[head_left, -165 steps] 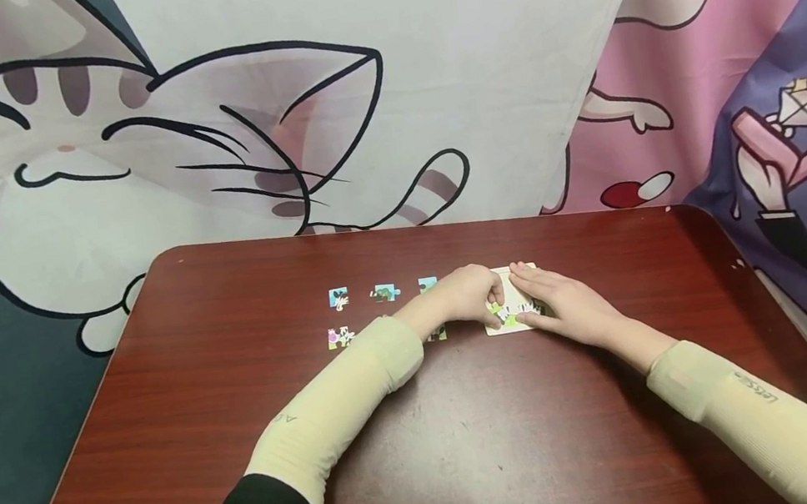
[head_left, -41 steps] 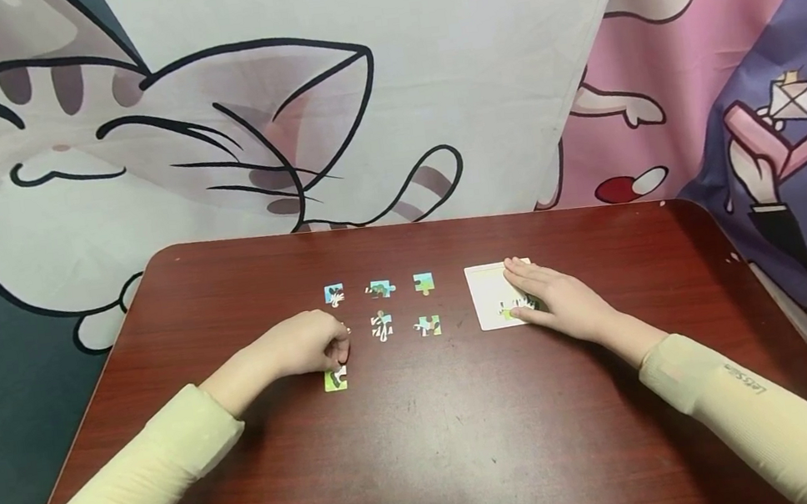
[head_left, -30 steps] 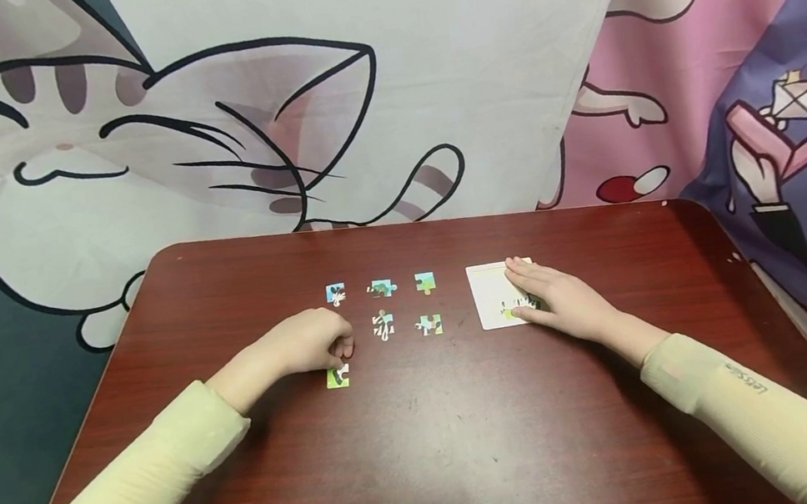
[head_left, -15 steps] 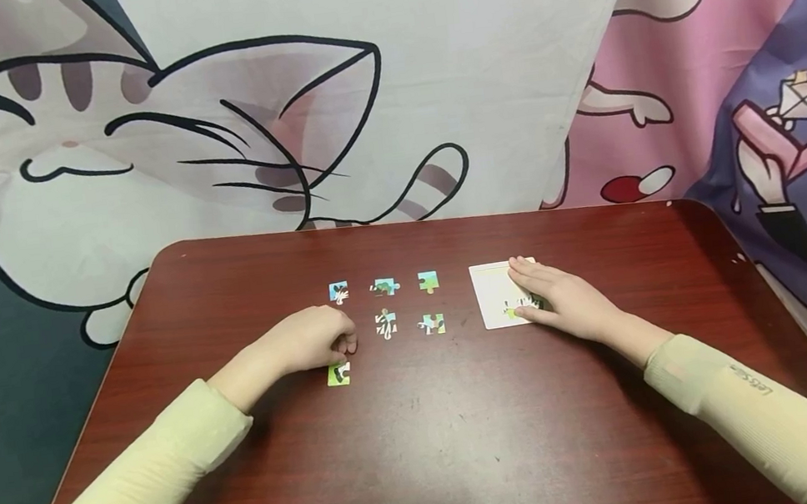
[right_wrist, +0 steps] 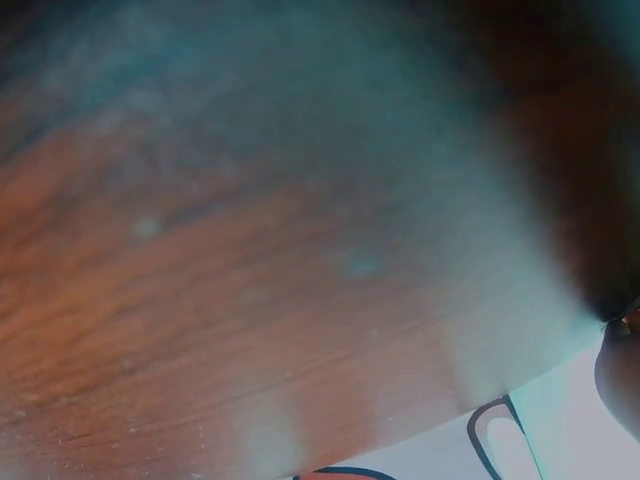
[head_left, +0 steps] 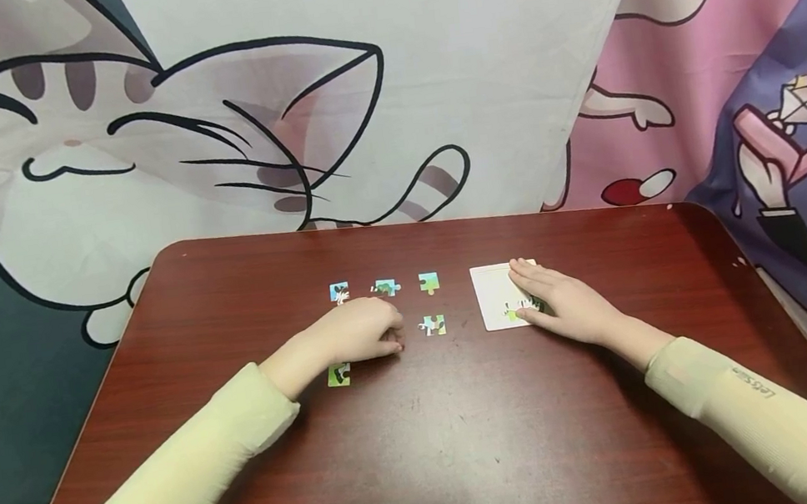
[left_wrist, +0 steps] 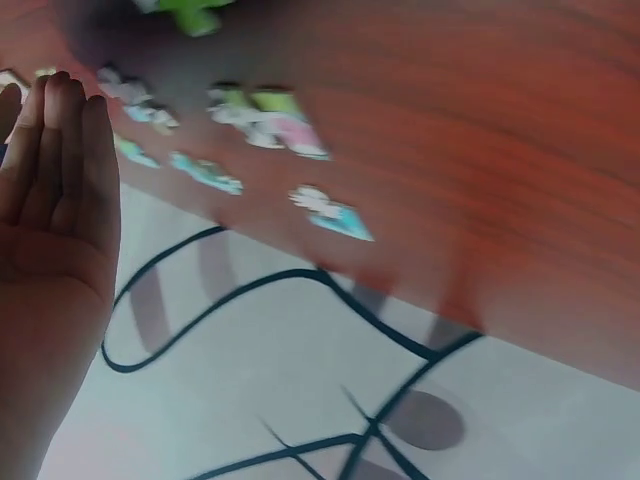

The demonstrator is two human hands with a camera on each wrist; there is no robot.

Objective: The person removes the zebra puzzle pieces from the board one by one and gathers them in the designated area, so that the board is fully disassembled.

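Note:
My left hand (head_left: 363, 330) hovers palm down over the middle row of jigsaw pieces. In the left wrist view its fingers (left_wrist: 62, 150) reach out fairly straight, with nothing seen in them. Below it lie a pink-and-white piece (left_wrist: 292, 130) and a grey-white piece (left_wrist: 140, 100), both hidden by the hand in the head view. Close to its wrist sits a green corner piece (head_left: 339, 375), and right of the fingertips a green-blue piece (head_left: 433, 326). My right hand (head_left: 569, 306) rests with straight fingers on the right side of a white puzzle board (head_left: 491, 287), partly covering its green and grey picture.
Along the back run a blue-and-white piece (head_left: 339, 292), a green-blue piece (head_left: 386, 288) and a blue-green piece (head_left: 428, 282). They lie on a dark red wooden table (head_left: 428, 451). A cartoon curtain (head_left: 489, 90) hangs right behind its far edge.
My left hand first moved from the board to the left pieces and a green corner piece appeared there. Within the last half second it moved right over the middle row. My right hand stays on the board.

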